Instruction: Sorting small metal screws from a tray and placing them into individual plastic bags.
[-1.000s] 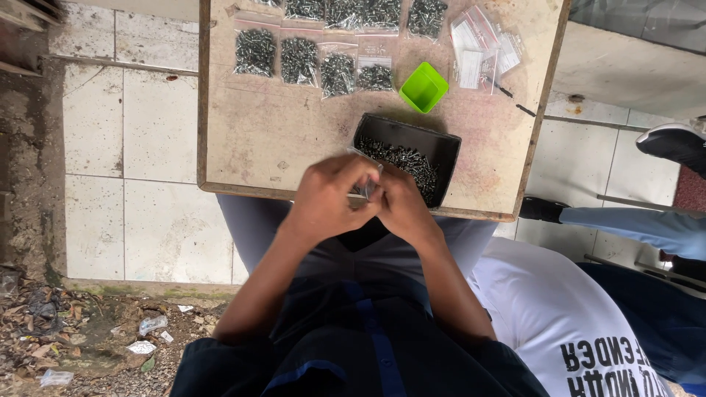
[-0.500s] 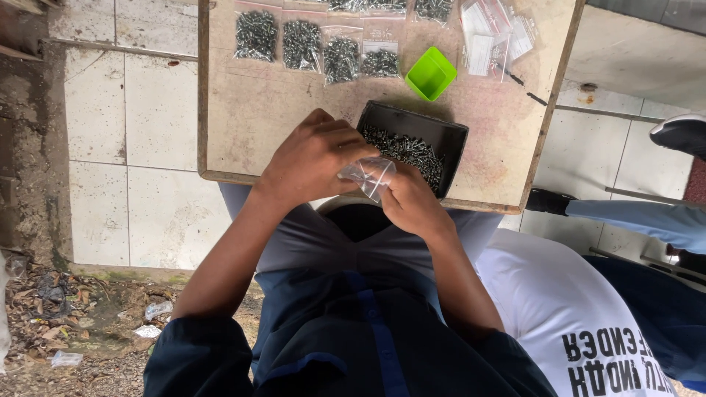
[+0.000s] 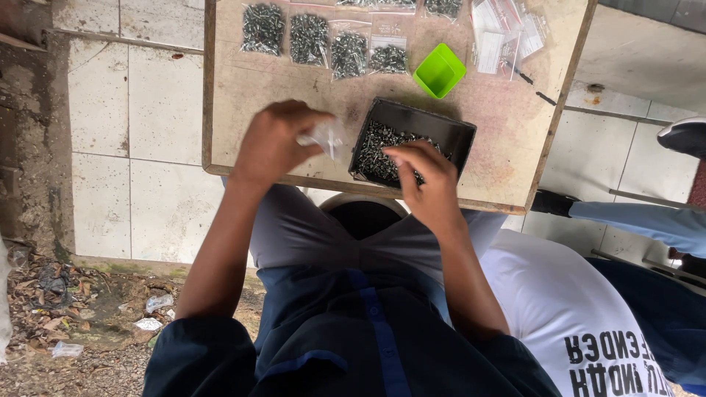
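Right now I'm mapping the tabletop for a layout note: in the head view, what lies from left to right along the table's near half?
Left hand → small clear bag pinched in it → black tray of screws, with the right hand over its near edge → bare table.

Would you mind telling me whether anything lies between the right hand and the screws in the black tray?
Nothing visible does. The right hand hangs directly over the screws in the open black tray; the left hand holds a small clear bag just left of it.
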